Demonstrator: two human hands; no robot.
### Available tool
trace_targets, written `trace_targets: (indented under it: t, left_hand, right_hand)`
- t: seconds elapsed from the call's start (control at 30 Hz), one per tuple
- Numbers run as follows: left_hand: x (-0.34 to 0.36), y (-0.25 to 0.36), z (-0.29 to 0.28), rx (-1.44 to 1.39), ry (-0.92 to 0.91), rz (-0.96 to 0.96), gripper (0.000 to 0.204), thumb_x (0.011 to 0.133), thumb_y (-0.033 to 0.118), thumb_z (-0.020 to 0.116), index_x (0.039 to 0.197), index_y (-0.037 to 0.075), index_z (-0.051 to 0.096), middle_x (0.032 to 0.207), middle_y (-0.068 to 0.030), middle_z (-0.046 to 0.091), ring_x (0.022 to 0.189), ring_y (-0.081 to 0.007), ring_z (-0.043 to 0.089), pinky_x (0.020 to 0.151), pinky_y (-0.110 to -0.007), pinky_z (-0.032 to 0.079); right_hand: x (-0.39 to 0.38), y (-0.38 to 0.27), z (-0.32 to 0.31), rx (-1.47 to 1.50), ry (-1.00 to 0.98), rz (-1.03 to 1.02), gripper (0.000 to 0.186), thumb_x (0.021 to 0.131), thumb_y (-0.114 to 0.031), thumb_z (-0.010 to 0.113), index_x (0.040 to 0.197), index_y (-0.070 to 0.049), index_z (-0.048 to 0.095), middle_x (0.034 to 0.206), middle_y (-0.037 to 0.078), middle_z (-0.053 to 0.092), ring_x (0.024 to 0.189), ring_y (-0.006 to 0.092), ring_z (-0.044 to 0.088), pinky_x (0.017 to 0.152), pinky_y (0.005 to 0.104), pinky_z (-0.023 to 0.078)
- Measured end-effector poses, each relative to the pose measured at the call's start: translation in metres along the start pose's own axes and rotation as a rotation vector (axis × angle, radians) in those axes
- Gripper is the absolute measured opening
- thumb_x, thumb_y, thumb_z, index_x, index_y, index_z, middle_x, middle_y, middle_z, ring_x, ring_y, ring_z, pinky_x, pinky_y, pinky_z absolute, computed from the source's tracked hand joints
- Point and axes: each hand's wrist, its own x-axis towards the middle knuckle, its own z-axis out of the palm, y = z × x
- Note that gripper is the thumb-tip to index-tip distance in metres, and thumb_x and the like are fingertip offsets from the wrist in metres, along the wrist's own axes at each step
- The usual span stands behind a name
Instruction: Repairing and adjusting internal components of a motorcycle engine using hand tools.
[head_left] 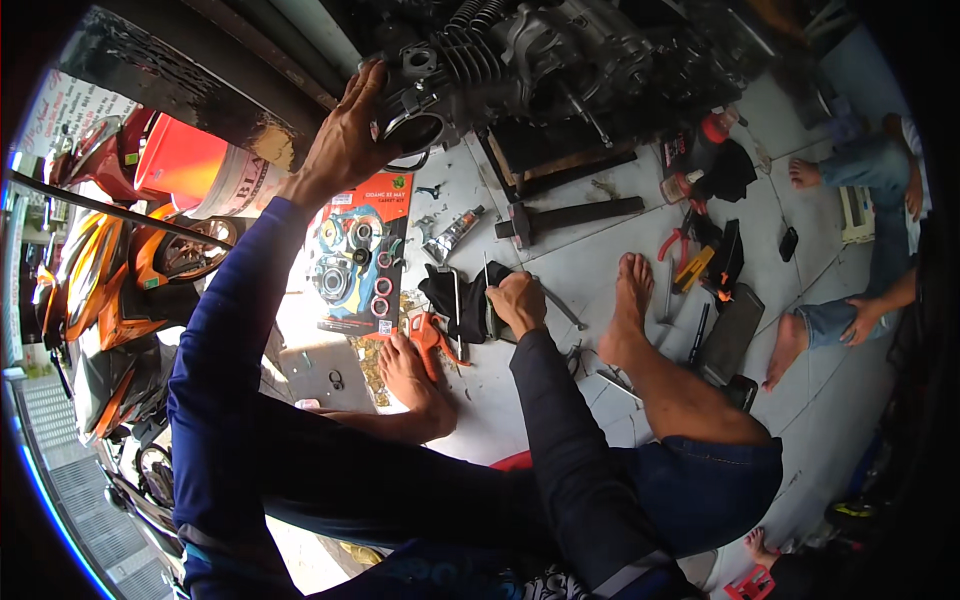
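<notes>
My left hand [345, 125] reaches up and lies against the near end of a motorcycle engine [560, 60], beside the round open mouth of its cylinder [415, 130]. Its fingers are stretched out along the metal edge. My right hand [520, 303] is closed, low over the floor, with a thin metal rod [486, 268] sticking up out of the fist. Just left of that fist lie a black cloth [455, 300] and an orange air blow gun [428, 345]. Further left, a gasket kit [355, 260] rests in its flat printed pack.
A hammer [570, 218] and a squeezed tube [455, 235] lie below the engine. Red-handled pliers [675, 243], a yellow-handled cutter [695, 265] and a dark box [730, 335] are on the right. Another person's leg [850, 335] is at far right; motorcycles [110, 290] stand left.
</notes>
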Motion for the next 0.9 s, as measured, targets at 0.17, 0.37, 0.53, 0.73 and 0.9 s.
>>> trace_targets:
  t: [0.17, 0.37, 0.53, 0.73, 0.9]
  left_hand:
    - [-0.001, 0.000, -0.001, 0.032, 0.000, 0.005, 0.100, 0.068, 0.011, 0.076, 0.151, 0.000, 0.023, 0.154, -0.0252, 0.029, 0.144, -0.0358, 0.028, 0.117, -0.038, 0.031]
    - [-0.007, -0.006, -0.001, -0.090, 0.064, 0.006, 0.116, 0.068, 0.020, 0.084, 0.153, -0.001, 0.008, 0.149, -0.0270, 0.036, 0.136, -0.0405, 0.041, 0.113, -0.042, 0.034]
    - [-0.012, -0.018, -0.002, -0.121, 0.084, 0.031, 0.120, 0.067, 0.037, 0.087, 0.153, 0.000, 0.011, 0.145, -0.0273, 0.041, 0.134, -0.0402, 0.044, 0.111, -0.043, 0.036]
    - [-0.006, -0.023, -0.010, -0.416, 0.120, -0.209, 0.066, 0.085, 0.043, 0.071, 0.129, -0.003, 0.055, 0.149, -0.0284, 0.036, 0.136, -0.0426, 0.040, 0.110, -0.045, 0.037]
    - [0.012, -0.023, -0.011, -0.284, 0.213, -0.208, 0.022, 0.088, 0.022, 0.067, 0.098, 0.004, 0.072, 0.136, -0.0254, 0.053, 0.124, -0.0370, 0.054, 0.098, -0.039, 0.048]
  right_hand:
    - [-0.006, -0.001, 0.008, 0.008, -0.042, -0.052, 0.029, 0.073, -0.026, 0.068, 0.086, -0.001, 0.068, 0.091, 0.027, 0.069, 0.087, 0.0417, 0.069, 0.078, 0.0477, 0.056]
    - [-0.005, -0.010, -0.006, 0.161, -0.024, -0.119, 0.033, 0.075, -0.033, 0.073, 0.084, -0.001, 0.074, 0.084, 0.019, 0.072, 0.081, 0.0323, 0.070, 0.074, 0.0378, 0.055]
    - [0.008, -0.010, -0.010, 0.277, -0.018, -0.149, 0.031, 0.078, -0.027, 0.074, 0.087, 0.002, 0.072, 0.075, 0.012, 0.072, 0.063, 0.0217, 0.068, 0.062, 0.0323, 0.054]
    - [0.022, -0.003, -0.002, 0.360, -0.068, -0.152, 0.024, 0.083, -0.024, 0.071, 0.086, -0.001, 0.070, 0.065, 0.003, 0.065, 0.047, 0.0105, 0.055, 0.040, 0.0261, 0.042]
    - [0.017, -0.006, -0.005, 0.377, -0.146, -0.104, 0.023, 0.084, -0.025, 0.071, 0.090, -0.002, 0.070, 0.065, 0.002, 0.064, 0.047, 0.0102, 0.055, 0.040, 0.0258, 0.043]
